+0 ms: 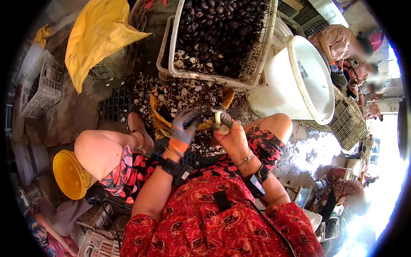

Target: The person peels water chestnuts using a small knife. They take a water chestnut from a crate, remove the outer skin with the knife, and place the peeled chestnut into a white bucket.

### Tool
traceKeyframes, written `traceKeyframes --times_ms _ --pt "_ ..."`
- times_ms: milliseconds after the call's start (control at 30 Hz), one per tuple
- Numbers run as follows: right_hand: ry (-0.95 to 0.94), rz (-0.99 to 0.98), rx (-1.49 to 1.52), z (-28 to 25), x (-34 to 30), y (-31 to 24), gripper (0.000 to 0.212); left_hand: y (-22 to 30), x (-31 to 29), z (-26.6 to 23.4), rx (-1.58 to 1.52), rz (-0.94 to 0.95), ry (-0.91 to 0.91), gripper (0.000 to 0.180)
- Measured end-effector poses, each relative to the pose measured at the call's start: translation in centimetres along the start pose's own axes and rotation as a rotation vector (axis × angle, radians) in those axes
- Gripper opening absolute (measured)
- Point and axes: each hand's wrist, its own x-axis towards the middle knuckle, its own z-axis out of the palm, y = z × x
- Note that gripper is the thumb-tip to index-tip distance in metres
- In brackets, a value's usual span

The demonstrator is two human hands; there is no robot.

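My left hand, in a dark grey glove with an orange cuff, is closed, its fingertips near the right hand; whatever it holds is hidden. My right hand, bare with dark wraps on its fingers, is closed around a pale curved piece. A pale round piece shows against its fingers. Both hands meet above my lap, over a yellow sack spread open on the floor. Beyond them, a white crate holds many dark round water chestnuts, with pale cut bits at its near left corner.
Pale and dark peelings litter the floor around the sack. A large white tub stands at the right, a yellow bucket by my left knee. Yellow sheeting covers crates at the far left. Other people sit at the right.
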Motion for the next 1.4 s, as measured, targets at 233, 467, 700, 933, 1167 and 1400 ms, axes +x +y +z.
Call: traceKeyframes --times_ms 233,467,700,933,1167,1400 --pt "-0.076 0.130 0.182 -0.5 0.2 0.8 0.019 0.3 -0.1 0.2 -0.190 -0.099 -0.063 0.020" --pt "-0.122 -0.161 -0.281 -1.2 -0.9 0.3 0.030 4.4 0.9 -0.4 0.220 0.235 -0.090 0.019" --pt "-0.007 -0.204 -0.382 0.6 -1.4 -0.2 0.037 4.6 1.2 -1.5 0.363 0.253 -0.147 0.023" --pt "-0.062 -0.145 -0.539 1.0 -1.9 -1.6 0.038 3.1 1.3 -1.9 0.264 0.065 -0.110 0.022" --pt "-0.025 -0.256 -0.464 0.8 -1.3 -0.8 0.035 1.6 0.8 -1.8 0.086 -0.188 -0.113 0.021" --pt "-0.071 -0.066 -0.206 -0.4 -0.7 -0.6 0.029 0.9 0.6 -0.3 -0.064 -0.118 -0.095 0.018"
